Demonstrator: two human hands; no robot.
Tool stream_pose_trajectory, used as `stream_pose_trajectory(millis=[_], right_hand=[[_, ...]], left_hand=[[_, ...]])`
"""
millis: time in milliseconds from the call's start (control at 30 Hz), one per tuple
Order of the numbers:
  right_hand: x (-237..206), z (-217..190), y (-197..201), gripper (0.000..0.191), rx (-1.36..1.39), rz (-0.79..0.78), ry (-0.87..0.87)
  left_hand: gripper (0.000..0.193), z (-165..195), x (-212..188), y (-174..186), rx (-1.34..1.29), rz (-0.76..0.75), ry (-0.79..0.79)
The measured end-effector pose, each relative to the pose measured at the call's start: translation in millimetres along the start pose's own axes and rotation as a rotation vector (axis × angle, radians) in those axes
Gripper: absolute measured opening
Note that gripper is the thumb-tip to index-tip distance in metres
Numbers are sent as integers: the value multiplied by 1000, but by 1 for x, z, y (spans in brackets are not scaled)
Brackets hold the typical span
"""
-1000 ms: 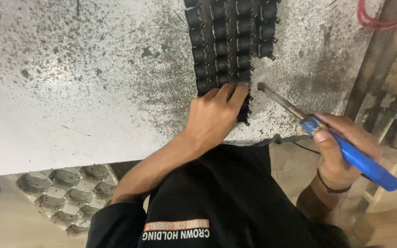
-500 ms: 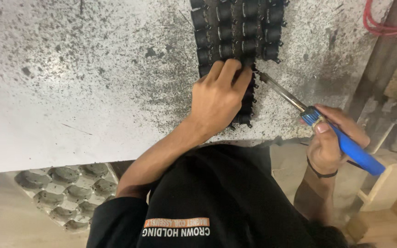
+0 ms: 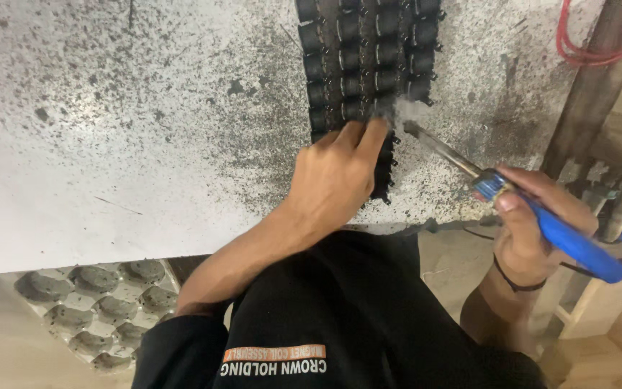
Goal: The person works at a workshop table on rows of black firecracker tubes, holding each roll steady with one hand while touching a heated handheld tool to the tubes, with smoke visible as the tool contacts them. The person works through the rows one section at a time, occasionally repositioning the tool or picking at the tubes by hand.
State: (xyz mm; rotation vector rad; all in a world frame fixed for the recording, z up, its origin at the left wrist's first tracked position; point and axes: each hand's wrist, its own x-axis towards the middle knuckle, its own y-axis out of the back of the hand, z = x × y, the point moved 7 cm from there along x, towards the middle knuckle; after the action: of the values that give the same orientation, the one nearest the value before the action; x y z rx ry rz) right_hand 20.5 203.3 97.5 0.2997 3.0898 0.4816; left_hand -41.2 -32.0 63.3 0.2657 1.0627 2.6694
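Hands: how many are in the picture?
2. The left hand presses on the black coil block; the right hand holds the blue-handled soldering iron at the table's edge.

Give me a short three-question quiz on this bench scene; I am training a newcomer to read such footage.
1. True or false: the right hand holds a blue-handled soldering iron.
2. What does the left hand rest on? A) a red cable B) a block of small dark coils C) a grey moulded tray
3. Fill in: a small puff of ____ rises at the iron's tip.

Key
1. True: its metal tip reaches the edge of the coil block.
2. B: the fingers press on the near end of the block, on the speckled worktable.
3. Smoke.
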Motion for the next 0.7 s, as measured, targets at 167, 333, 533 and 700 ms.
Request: stream_pose_trajectory(millis=[167,333,533,700], right_hand=[[-8,52,8,30,299,171,6],[-10,64,11,28,280,125,57],[1,47,-4,27,217,113,41],[16,-6,-27,26,-204,-75,82]], left_hand=[[35,7,10,40,-5,225,-137],[37,-17,24,-2,104,237,-105],[31,-27,17,-27,64,213,-86],[26,-27,19,-39,51,220,-103]])
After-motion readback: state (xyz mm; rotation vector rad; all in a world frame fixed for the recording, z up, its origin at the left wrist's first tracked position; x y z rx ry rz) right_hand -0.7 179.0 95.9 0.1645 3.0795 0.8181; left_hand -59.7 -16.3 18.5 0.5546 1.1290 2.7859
